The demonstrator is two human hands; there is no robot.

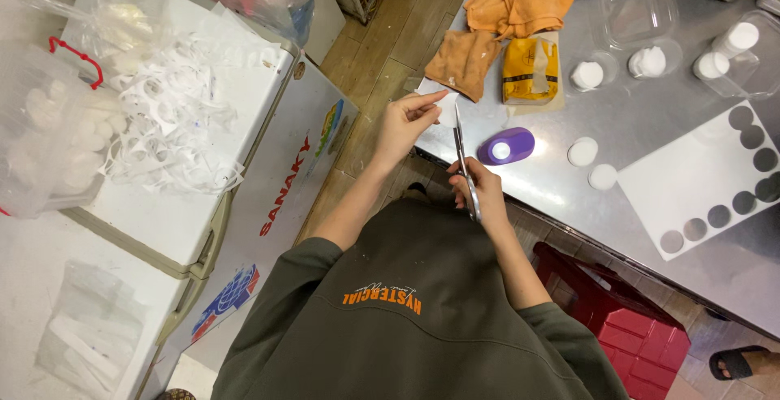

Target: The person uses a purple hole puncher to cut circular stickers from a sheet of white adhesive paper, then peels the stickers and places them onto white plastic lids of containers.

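Observation:
My left hand [404, 126] pinches a small white paper piece [443, 106] by its edge, above the steel table's edge. My right hand [479, 190] grips the handles of a pair of scissors [461, 144], whose blades point up into the paper. A purple round hole punch [506, 146] lies on the steel table [650, 115] just right of the scissors. Two white paper discs [591, 163] rest further right, next to a white sheet [699, 176] with several round holes cut along its edge.
Orange cloths [496, 22], a yellow packet [530, 71] and clear plastic containers [642, 10] with white discs lie at the table's far side. A white chest [179, 205] on the left carries a heap of paper offcuts [175, 115] and plastic bags. A red stool [626, 319] stands below.

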